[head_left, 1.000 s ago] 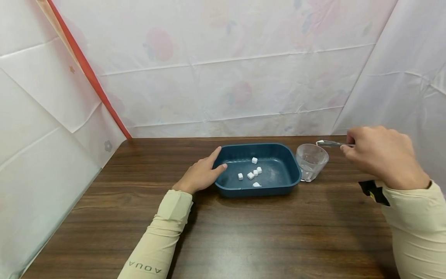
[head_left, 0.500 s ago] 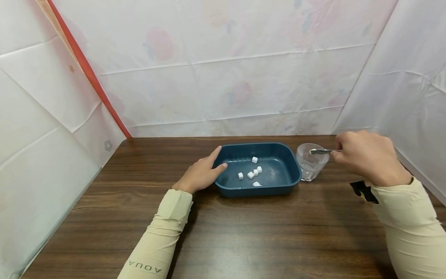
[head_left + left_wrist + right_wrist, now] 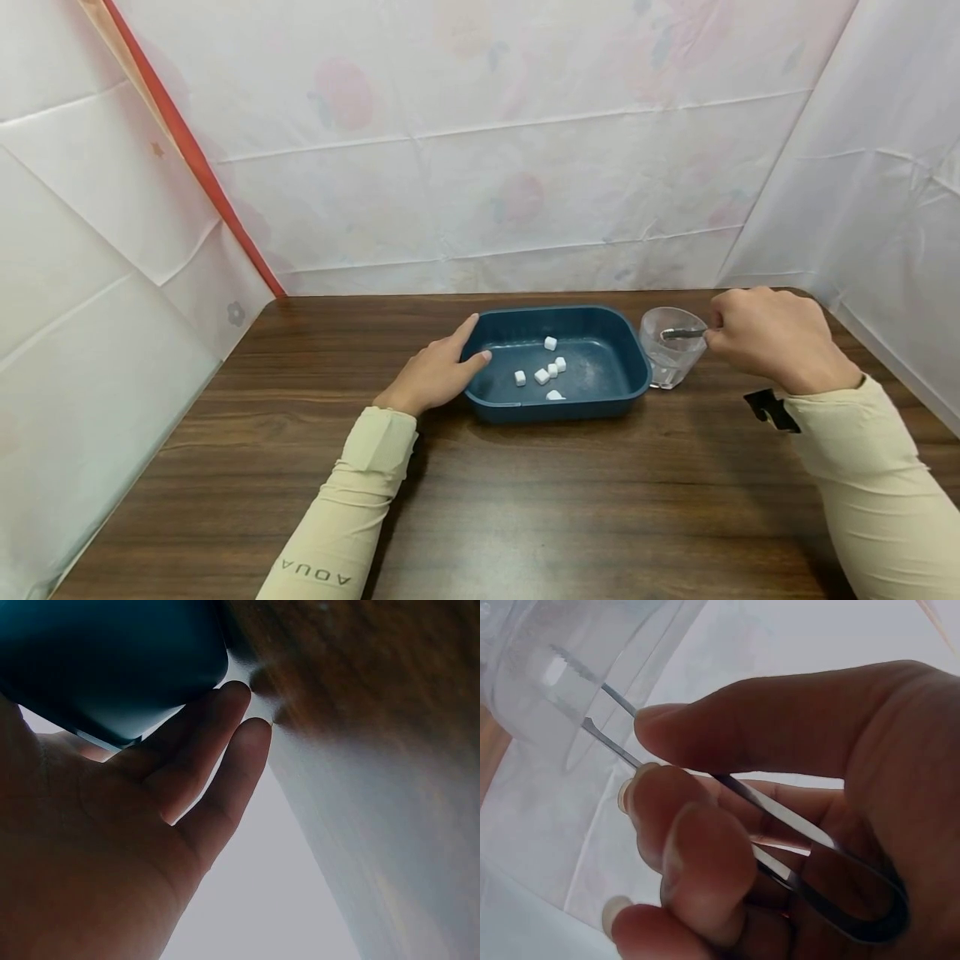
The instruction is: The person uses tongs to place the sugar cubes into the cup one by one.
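Note:
My left hand [image 3: 431, 377] holds the left end of a dark blue tray [image 3: 573, 411], thumb over the rim. In the left wrist view, two outstretched fingers [image 3: 225, 772] lie along its outer wall. Several white cubes [image 3: 542, 377] lie scattered in the tray. My right hand [image 3: 776, 337] pinches small metal tongs [image 3: 684, 333] between thumb and fingers. Their tips are inside a clear glass [image 3: 667, 367], just right of the tray. Through the glass, the right wrist view shows a white cube [image 3: 555, 670] beside the toothed tip; whether the tips still grip it I cannot tell.
Everything stands on a dark wooden table [image 3: 525, 517]. White patterned sheeting [image 3: 480, 192] hangs behind the table and at both sides. A red strip [image 3: 202, 167] runs down the left corner.
My right hand has moved left and slightly down, bringing the tong tips from the right of the glass over its rim and inside. My left hand and the tray have stayed put.

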`<action>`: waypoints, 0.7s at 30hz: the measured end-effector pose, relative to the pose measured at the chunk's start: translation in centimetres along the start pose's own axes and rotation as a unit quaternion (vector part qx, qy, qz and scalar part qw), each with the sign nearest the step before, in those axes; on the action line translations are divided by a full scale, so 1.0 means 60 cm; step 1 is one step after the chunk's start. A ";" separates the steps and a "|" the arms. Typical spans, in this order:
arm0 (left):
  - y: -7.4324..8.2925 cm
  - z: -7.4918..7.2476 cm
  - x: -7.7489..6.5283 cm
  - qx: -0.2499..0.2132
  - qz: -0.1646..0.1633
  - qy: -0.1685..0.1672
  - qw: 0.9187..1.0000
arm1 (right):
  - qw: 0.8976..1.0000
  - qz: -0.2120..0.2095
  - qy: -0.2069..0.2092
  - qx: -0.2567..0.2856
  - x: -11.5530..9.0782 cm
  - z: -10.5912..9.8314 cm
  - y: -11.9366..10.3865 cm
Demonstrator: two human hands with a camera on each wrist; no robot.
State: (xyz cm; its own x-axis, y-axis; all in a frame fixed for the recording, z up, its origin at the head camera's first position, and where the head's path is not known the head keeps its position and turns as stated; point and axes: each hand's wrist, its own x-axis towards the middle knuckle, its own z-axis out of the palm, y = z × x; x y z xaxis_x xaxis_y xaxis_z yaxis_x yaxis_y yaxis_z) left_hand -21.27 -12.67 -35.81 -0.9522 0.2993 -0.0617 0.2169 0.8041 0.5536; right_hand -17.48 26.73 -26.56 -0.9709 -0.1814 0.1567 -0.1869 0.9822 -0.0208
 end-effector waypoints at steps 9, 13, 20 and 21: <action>0.001 -0.001 0.000 0.001 0.000 -0.001 1.000 | 1.000 -0.001 -0.002 0.001 0.001 0.002 -0.001; 0.002 -0.002 -0.001 -0.001 0.002 0.000 1.000 | 1.000 -0.002 0.002 0.001 0.000 0.002 -0.002; 0.003 -0.003 -0.001 0.000 0.004 0.002 1.000 | 1.000 0.001 0.003 0.003 -0.001 0.001 -0.003; 0.003 -0.003 -0.001 0.000 0.004 0.002 1.000 | 1.000 0.000 0.002 0.004 -0.001 0.001 -0.003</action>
State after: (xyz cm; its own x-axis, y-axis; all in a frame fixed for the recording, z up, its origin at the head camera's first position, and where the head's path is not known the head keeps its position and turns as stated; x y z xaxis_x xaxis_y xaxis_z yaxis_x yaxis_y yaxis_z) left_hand -21.23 -12.61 -35.58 -0.9513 0.3034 -0.0548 0.2238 0.8019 0.5539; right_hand -17.40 26.58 -26.63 -0.9703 -0.1808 0.1605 -0.1876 0.9818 -0.0282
